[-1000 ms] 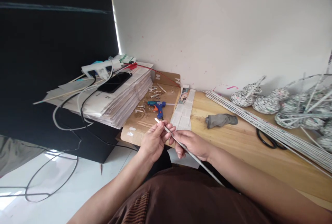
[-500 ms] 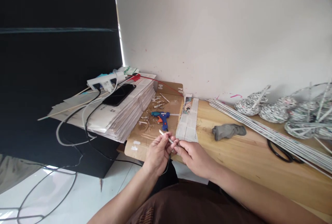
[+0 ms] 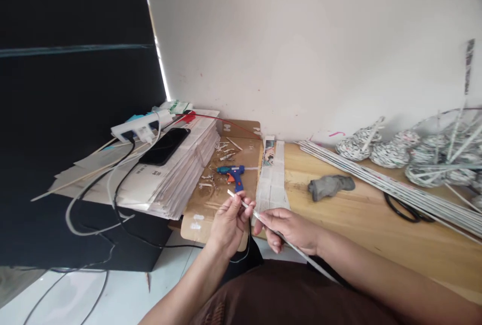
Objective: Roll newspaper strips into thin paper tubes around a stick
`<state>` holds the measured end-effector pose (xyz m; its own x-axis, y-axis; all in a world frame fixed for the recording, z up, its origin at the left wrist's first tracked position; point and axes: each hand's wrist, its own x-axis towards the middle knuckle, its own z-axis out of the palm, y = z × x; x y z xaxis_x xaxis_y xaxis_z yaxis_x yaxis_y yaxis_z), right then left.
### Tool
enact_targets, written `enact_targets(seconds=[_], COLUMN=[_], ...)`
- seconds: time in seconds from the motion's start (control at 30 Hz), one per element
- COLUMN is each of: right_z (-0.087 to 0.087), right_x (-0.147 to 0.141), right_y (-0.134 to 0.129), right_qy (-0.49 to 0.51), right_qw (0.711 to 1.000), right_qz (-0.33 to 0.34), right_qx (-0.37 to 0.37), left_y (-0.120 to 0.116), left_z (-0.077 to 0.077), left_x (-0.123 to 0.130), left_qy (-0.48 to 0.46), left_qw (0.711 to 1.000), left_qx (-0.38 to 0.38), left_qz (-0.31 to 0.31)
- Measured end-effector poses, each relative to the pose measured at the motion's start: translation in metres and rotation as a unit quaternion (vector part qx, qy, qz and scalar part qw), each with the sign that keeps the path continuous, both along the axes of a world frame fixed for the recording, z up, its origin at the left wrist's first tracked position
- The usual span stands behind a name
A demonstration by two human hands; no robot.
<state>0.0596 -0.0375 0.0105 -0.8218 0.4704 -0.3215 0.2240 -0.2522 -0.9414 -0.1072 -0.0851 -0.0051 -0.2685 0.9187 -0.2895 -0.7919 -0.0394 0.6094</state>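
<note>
A thin whitish rolled paper stick [image 3: 309, 259] runs slantwise from above my lap up to the table's front edge. My left hand [image 3: 230, 217] pinches it close to its upper end, which pokes out past the fingertips. Farther down, the fingers of my right hand [image 3: 288, 227] are closed round the same stick. Just beyond my hands a blue glue gun [image 3: 236, 175] lies on brown cardboard [image 3: 244, 139] among torn paper scraps. Flat strips of newspaper [image 3: 271, 179] lie right of the glue gun.
A tall paper stack [image 3: 173, 184] at the left bears a black phone [image 3: 165, 146], a white power strip [image 3: 141, 125] and cables. Rightward on the wooden table [image 3: 339, 219] are a grey cloth [image 3: 330, 187], a bundle of long paper sticks [image 3: 376, 184], black-handled scissors and woven paper pieces [image 3: 389, 154].
My right hand has turned and its fingers have opened out somewhat around the stick. More of the stick's length now shows below that hand. The view has shifted slightly.
</note>
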Motion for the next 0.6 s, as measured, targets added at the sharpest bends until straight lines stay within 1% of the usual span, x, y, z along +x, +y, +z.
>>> enact_targets(seconds=[0.03, 0.07, 0.1, 0.13, 0.17, 0.2, 0.23, 0.27, 0.3, 0.33, 0.37, 0.4, 0.43, 0.47, 0.53, 0.57, 0.6], right_z=[0.002, 0.004, 0.007, 0.008, 0.010, 0.010, 0.010, 0.010, 0.010, 0.011, 0.011, 0.012, 0.013, 0.014, 0.015, 0.015, 0.014], right_x=[0.004, 0.009, 0.015, 0.021, 0.027, 0.032, 0.037, 0.041, 0.044, 0.046, 0.049, 0.051, 0.054, 0.057, 0.062, 0.065, 0.067], right_y=[-0.001, -0.003, -0.004, -0.006, -0.008, -0.009, -0.010, -0.011, -0.012, -0.012, -0.012, -0.013, -0.013, -0.015, -0.018, -0.021, -0.023], right_qy=[-0.028, -0.062, -0.096, -0.124, -0.146, -0.157, -0.157, -0.142, -0.112, -0.083, -0.071, -0.079, -0.101, -0.129, -0.168, -0.176, -0.179], right_qw=[0.998, 0.987, 0.966, 0.939, 0.921, 0.923, 0.942, 0.967, 0.986, 0.994, 0.996, 0.994, 0.985, 0.965, 0.900, 0.869, 0.849], right_qz=[-0.009, -0.022, -0.046, -0.069, -0.088, -0.094, -0.085, -0.070, -0.052, -0.044, -0.045, -0.051, -0.064, -0.082, -0.097, -0.095, -0.088], right_qx=[0.063, 0.144, 0.237, 0.314, 0.351, 0.339, 0.283, 0.199, 0.115, 0.058, 0.039, 0.062, 0.124, 0.213, 0.391, 0.453, 0.489], left_y=[0.001, 0.003, 0.004, 0.005, 0.006, 0.007, 0.008, 0.008, 0.007, 0.007, 0.006, 0.005, 0.004, 0.003, 0.002, 0.001, 0.000], left_z=[0.000, 0.000, 0.000, -0.001, -0.001, -0.001, 0.000, 0.001, 0.002, 0.004, 0.006, 0.008, 0.010, 0.012, 0.014, 0.015, 0.015], left_x=[-0.003, -0.005, -0.008, -0.011, -0.013, -0.015, -0.016, -0.016, -0.016, -0.016, -0.016, -0.017, -0.018, -0.019, -0.021, -0.021, -0.021], left_qy=[0.004, 0.008, 0.011, 0.014, 0.016, 0.017, 0.017, 0.018, 0.019, 0.020, 0.023, 0.027, 0.033, 0.041, 0.055, 0.060, 0.065], left_qw=[1.000, 1.000, 1.000, 0.999, 0.999, 0.999, 0.999, 0.999, 0.999, 0.999, 0.999, 0.999, 0.998, 0.997, 0.995, 0.994, 0.993], left_qx=[0.002, 0.003, 0.003, 0.004, 0.002, -0.001, -0.005, -0.008, -0.011, -0.011, -0.011, -0.014, -0.020, -0.028, -0.039, -0.043, -0.047], left_qz=[0.007, 0.017, 0.029, 0.037, 0.043, 0.042, 0.036, 0.031, 0.026, 0.025, 0.028, 0.036, 0.048, 0.060, 0.079, 0.085, 0.090])
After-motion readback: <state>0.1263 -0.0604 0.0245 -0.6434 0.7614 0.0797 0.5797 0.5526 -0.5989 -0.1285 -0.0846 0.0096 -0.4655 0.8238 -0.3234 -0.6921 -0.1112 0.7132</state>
